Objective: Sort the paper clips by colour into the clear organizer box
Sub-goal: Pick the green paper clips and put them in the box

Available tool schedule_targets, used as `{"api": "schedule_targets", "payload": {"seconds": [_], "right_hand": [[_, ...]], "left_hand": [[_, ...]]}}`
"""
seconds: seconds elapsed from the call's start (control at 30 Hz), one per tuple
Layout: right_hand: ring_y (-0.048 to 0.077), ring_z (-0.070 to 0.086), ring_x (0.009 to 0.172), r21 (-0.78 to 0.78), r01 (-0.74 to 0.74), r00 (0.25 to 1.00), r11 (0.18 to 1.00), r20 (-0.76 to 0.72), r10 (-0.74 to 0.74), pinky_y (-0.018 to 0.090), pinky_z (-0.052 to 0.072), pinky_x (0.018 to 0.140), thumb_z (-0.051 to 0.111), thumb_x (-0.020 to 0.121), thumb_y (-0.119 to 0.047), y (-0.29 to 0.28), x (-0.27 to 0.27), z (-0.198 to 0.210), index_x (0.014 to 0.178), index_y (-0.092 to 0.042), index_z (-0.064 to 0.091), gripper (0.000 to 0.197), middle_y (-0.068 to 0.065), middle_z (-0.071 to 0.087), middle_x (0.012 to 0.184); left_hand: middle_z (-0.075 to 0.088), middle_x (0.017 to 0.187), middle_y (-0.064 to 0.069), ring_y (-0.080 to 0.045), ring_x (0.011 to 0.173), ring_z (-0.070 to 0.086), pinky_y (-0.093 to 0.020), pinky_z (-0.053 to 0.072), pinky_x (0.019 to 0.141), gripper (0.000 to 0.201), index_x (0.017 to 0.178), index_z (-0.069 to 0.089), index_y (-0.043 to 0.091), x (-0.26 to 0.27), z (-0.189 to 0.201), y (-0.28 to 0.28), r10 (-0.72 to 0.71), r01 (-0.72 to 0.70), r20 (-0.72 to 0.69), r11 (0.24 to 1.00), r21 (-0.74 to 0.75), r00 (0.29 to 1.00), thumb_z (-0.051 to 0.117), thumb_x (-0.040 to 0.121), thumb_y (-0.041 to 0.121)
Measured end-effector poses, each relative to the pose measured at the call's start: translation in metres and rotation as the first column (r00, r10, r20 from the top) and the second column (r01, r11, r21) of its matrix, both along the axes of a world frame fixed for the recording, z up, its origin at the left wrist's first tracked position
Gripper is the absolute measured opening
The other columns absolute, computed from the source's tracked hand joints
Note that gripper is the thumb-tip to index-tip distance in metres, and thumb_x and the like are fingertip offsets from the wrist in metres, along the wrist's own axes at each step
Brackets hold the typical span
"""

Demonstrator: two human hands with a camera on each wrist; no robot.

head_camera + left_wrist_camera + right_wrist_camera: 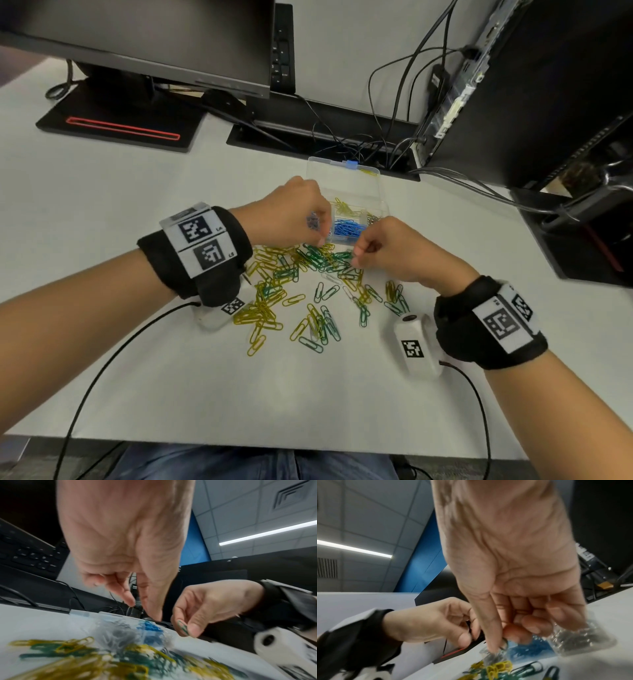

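Two forearms reach over the near edge of the white table point(102, 377), each with a black wristband carrying printed square markers and a white camera pod on a black cable. Between them lies the loose pile of paper clips point(308, 291), bent wire in glossy yellow and green with a few white ones, too many and too overlapped to count; they lie flat on the tabletop just in front of the box. At the far rim of the pile, the right hand point(394, 253) has its fingers curled, thumb and forefinger pinching one green clip point(183, 627); the other three fingers are folded into the palm. Beside it, the left hand point(291, 216) hovers at the left edge of the clear organizer box point(380, 205), fingers partly curled with forefinger and thumb pointing down and apart; whether it holds anything cannot be told. One box, transparent thin-walled plastic with its lid open and a blue latch, shows three filled compartments: yellow at the back, blue in front, silver at the right. Beyond it stand a black monitor point(154, 41), a black computer tower point(548, 102) and tangled black cables.
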State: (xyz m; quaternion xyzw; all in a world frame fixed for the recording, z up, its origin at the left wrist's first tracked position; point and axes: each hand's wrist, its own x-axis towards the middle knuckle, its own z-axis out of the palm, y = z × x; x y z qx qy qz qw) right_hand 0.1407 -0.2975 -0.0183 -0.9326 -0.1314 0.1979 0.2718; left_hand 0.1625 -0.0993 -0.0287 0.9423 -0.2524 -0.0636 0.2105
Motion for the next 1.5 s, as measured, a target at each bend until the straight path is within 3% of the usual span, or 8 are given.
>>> {"api": "schedule_targets", "payload": {"seconds": [0.2,0.6,0.83,1.03,1.17,1.3,1.37,1.5], "right_hand": [[0.008,0.045,0.060,-0.187,-0.028,0.996,0.982,0.074,0.043,0.018,0.036,0.054,0.067,0.079,-0.006,-0.003,-0.001,0.000,0.090,-0.012,0.068,0.013,-0.008,0.049,0.065],[0.006,0.046,0.060,-0.161,-0.081,0.995,0.984,0.047,0.090,0.020,0.036,0.056,0.068,0.083,-0.014,-0.007,-0.003,-0.001,0.106,-0.014,0.067,0.023,-0.007,0.051,0.067],[0.008,0.049,0.064,-0.121,-0.071,0.996,0.990,0.036,0.076,0.020,0.037,0.057,0.068,0.085,-0.017,-0.008,-0.004,-0.001,0.106,-0.015,0.066,0.022,-0.004,0.054,0.073],[0.005,0.047,0.064,-0.120,-0.107,0.992,0.987,0.048,0.114,0.019,0.035,0.057,0.067,0.086,-0.019,0.001,-0.008,-0.001,0.110,-0.015,0.065,0.025,-0.006,0.053,0.076],[0.009,0.047,0.091,-0.170,-0.234,0.966,0.957,0.070,0.248,0.025,0.042,0.084,0.064,0.088,-0.020,0.005,-0.012,0.000,0.122,-0.023,0.061,0.035,-0.001,0.053,0.110],[0.021,0.021,0.135,-0.304,-0.434,0.893,0.848,-0.018,0.450,0.038,0.025,0.112,0.052,0.093,-0.013,0.019,-0.022,-0.007,0.137,-0.022,0.047,0.045,-0.002,0.023,0.152],[0.023,0.021,0.135,-0.357,-0.488,0.861,0.797,-0.047,0.506,0.042,0.029,0.110,0.047,0.094,-0.009,0.021,-0.028,-0.011,0.132,-0.018,0.051,0.040,-0.004,0.019,0.154],[0.018,0.041,0.122,-0.301,-0.450,0.883,0.841,-0.010,0.469,0.034,0.037,0.104,0.045,0.095,-0.006,0.009,-0.031,-0.005,0.122,-0.015,0.062,0.034,-0.001,0.049,0.135]], "left_hand": [[0.047,0.104,0.004,-0.015,0.105,0.036,-0.031,0.037,0.087,0.012,0.092,0.071,0.028,-0.022,-0.007,-0.024,-0.276,0.267,0.010,0.937,0.224,0.961,0.071,0.080,0.032],[0.043,0.108,0.003,-0.016,0.107,0.033,-0.025,0.029,0.081,0.008,0.089,0.068,0.022,-0.019,-0.015,-0.030,-0.350,0.322,0.003,0.864,0.387,0.937,0.061,0.087,0.025],[0.046,0.114,0.003,-0.017,0.107,0.035,-0.031,0.033,0.088,0.007,0.080,0.064,0.025,0.003,0.012,-0.006,-0.136,0.115,0.142,0.982,0.147,0.980,0.064,0.086,0.026],[0.046,0.118,0.000,-0.022,0.112,0.033,-0.039,0.034,0.096,0.013,0.093,0.068,0.023,0.030,0.011,-0.004,0.022,-0.050,0.155,0.983,0.178,0.988,0.071,0.082,0.030],[0.044,0.122,-0.001,-0.023,0.116,0.032,-0.042,0.033,0.098,0.028,0.105,0.064,0.025,0.031,0.015,0.007,0.070,-0.092,0.146,0.984,0.151,0.987,0.072,0.080,0.036],[0.049,0.112,0.001,-0.021,0.111,0.038,-0.040,0.037,0.095,0.023,0.102,0.064,0.028,0.020,0.016,0.020,0.036,-0.054,0.121,0.988,0.146,0.992,0.072,0.081,0.031],[0.051,0.102,0.004,-0.017,0.102,0.043,-0.032,0.038,0.087,0.018,0.100,0.065,0.028,0.012,0.013,0.023,-0.027,0.016,0.073,0.989,0.149,0.997,0.070,0.083,0.027],[0.054,0.093,0.007,-0.007,0.079,0.045,-0.022,0.032,0.071,0.017,0.102,0.067,0.024,-0.006,0.009,0.023,-0.148,0.147,-0.010,0.976,0.161,0.989,0.068,0.085,0.024]]}}
